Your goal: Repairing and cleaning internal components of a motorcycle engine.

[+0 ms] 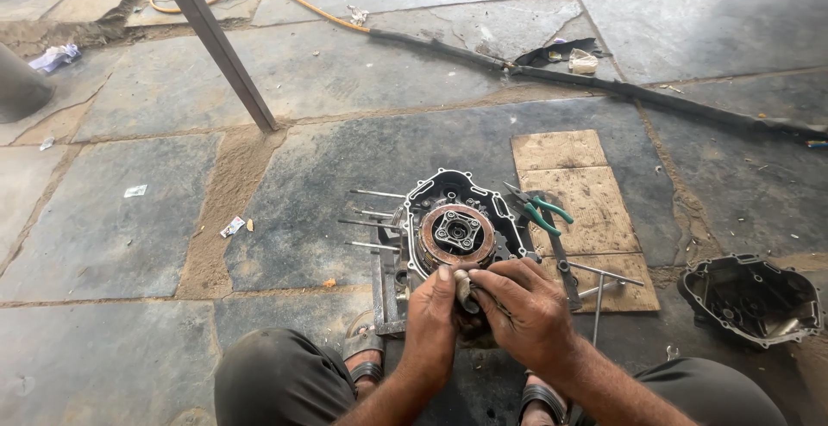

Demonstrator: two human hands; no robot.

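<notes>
A dark engine casing [448,189] with a round clutch assembly [457,234] in it stands on the stone floor in front of me. Several long studs [373,216] stick out from its left side. My left hand [435,314] and my right hand [522,305] meet at the casing's near edge, just below the clutch. Together they pinch a small pale metal part [463,286] between the fingertips. What lies under my hands is hidden.
Green-handled pliers [539,210] and a wrench [562,262] lie on wooden boards [569,154] to the right. An engine cover [750,297] sits at far right. A metal pole [216,42] slants at back left; a hose [604,81] crosses the back. My knees and sandals are below.
</notes>
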